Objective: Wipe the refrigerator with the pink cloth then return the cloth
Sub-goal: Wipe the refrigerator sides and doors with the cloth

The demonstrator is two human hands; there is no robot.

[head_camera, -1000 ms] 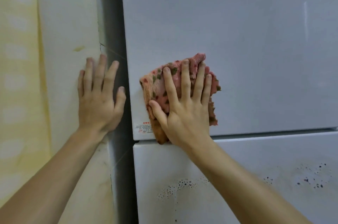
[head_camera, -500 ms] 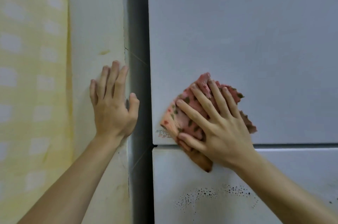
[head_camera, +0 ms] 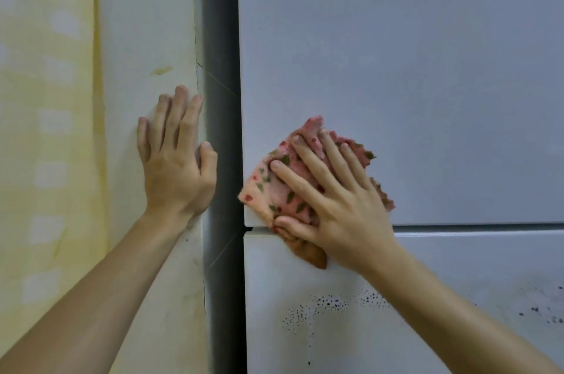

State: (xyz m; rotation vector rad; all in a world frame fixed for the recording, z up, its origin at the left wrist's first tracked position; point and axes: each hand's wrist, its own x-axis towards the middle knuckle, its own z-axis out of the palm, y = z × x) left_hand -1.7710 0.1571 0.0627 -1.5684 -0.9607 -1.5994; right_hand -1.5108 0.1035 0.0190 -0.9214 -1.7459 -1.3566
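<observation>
Pink terry flecked with red and green, the pink cloth [head_camera: 262,193] lies bunched flat against the lower left corner of the refrigerator [head_camera: 396,68] upper door, its brownish tail hanging over the seam onto the lower door. The right hand [head_camera: 341,208] covers it with fingers spread and straight and the thumb along the cloth's lower edge. This looks meant to put broad pressure on the fabric so that it rubs rather than slides loose. The left hand [head_camera: 177,172] rests flat and open on the pale wall [head_camera: 146,22] just beside the dark gap [head_camera: 221,68], probably to brace the body while leaning in. The palm hides much of the cloth, so its full size and folds cannot be told. The refrigerator's top, right edge and bottom are cut off, and the place where the cloth belongs is out of view. Black specks [head_camera: 320,306] dot the lower door, and whether they are grime or damage is unclear. The yellow patterned surface [head_camera: 45,99] at far left is too blurred to identify.
</observation>
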